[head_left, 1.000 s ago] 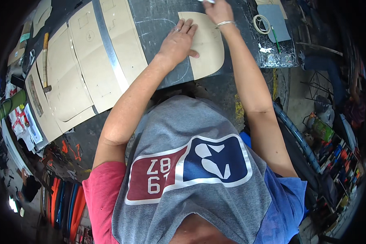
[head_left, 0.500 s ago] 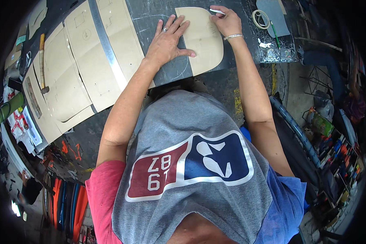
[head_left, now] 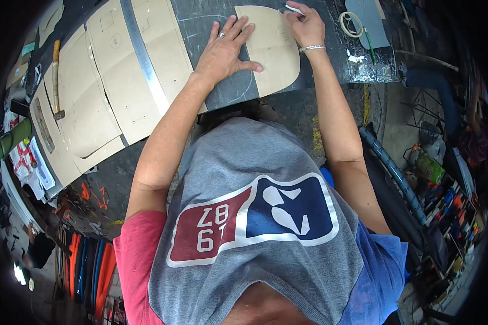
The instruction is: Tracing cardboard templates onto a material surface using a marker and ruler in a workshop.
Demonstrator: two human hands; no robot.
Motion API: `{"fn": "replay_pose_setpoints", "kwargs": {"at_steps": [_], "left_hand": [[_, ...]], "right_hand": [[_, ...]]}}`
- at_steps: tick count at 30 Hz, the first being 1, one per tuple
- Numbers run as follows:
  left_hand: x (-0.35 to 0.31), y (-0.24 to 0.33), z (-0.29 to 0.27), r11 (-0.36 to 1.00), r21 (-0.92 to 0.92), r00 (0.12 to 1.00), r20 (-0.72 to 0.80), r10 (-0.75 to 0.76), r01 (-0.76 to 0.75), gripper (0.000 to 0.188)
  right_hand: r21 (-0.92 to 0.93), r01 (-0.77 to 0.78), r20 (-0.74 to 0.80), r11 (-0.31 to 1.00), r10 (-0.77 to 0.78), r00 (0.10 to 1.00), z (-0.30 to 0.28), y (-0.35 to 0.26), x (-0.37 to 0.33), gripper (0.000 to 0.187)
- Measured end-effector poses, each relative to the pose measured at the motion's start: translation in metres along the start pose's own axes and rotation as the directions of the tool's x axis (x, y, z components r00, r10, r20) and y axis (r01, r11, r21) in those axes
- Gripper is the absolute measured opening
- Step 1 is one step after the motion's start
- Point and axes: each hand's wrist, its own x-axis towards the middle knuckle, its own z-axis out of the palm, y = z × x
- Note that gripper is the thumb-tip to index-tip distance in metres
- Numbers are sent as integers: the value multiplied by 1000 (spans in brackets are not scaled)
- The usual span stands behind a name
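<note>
A beige cardboard template [head_left: 271, 59] with a rounded right end lies flat on a dark sheet [head_left: 228, 93] that carries pale drawn lines. My left hand [head_left: 224, 51] is spread open, palm down, with its fingertips and thumb on the template's straight left edge. Beyond the template's far right curve, my right hand [head_left: 310, 30] pinches a slim white pen-like marker [head_left: 294, 9]. Its tip is close to the rounded edge; whether it touches the sheet I cannot tell.
Larger beige templates [head_left: 100, 76] cover the left side, with a metal ruler [head_left: 145, 59] across them and a wooden-handled hammer [head_left: 56, 81] on top. At right lie a tape roll [head_left: 351, 25] and a green pencil [head_left: 370, 46]. Another person's leg [head_left: 431, 81] shows beyond the table.
The marker and my right hand have shifted slightly right and away along the template's curved edge. My left hand stays on the template; the whole view has tilted a little.
</note>
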Motion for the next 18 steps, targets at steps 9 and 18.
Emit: {"fn": "replay_pose_setpoints", "kwargs": {"at_steps": [9, 18], "left_hand": [[3, 3, 0, 997, 77, 999, 43, 14, -17, 111], [2, 2, 1, 995, 103, 999, 36, 10, -13, 105]], "right_hand": [[253, 155, 248, 955, -219, 943, 36, -45, 19, 13], [1, 196, 414, 981, -179, 893, 55, -53, 39, 16]]}}
